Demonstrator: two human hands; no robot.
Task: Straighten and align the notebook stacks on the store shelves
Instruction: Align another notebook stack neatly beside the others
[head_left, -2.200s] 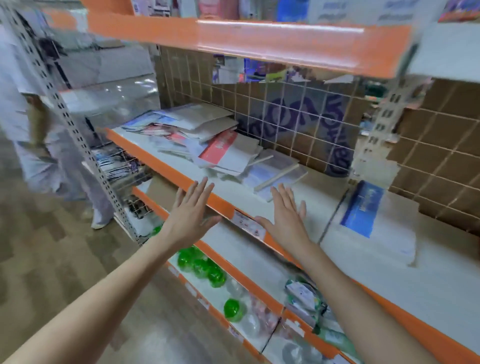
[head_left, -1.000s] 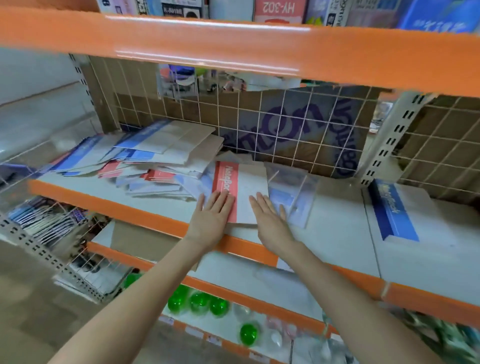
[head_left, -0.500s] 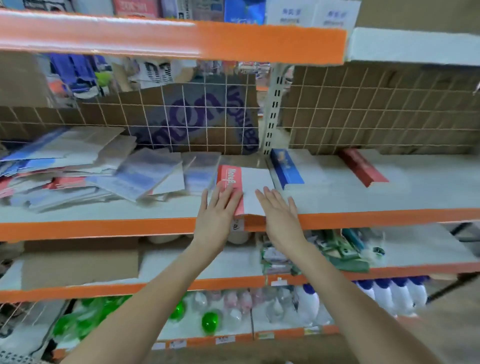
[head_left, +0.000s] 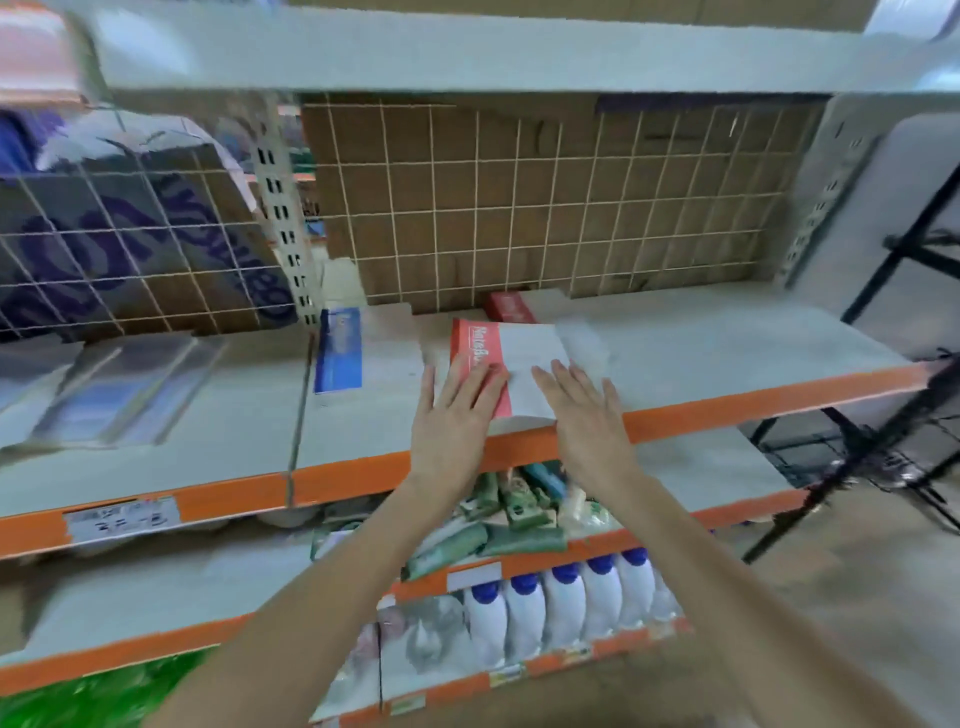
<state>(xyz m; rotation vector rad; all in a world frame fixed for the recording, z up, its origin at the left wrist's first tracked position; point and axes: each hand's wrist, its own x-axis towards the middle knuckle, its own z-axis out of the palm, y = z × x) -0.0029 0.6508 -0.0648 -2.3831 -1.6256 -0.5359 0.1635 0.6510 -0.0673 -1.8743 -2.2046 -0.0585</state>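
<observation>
Both hands, left hand (head_left: 451, 415) and right hand (head_left: 587, 410), press flat, fingers straight, seemingly on red-spined notebook (head_left: 511, 358).

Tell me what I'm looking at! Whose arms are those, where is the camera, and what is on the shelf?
There is no machine here. The arms belong to a person in a shop, and the camera sits on that person's head, so you see what they see, looking down at their own hands.

The left hand and the right hand lie flat, fingers straight, on a notebook with a red stripe. Nothing is gripped; the hands just press on it. It lies near the front edge of the grey shelf.

Beside it, to the left, lies a notebook with a blue stripe. Behind it is another red-striped one. On a lower shelf stand white bottles with blue caps.
</observation>
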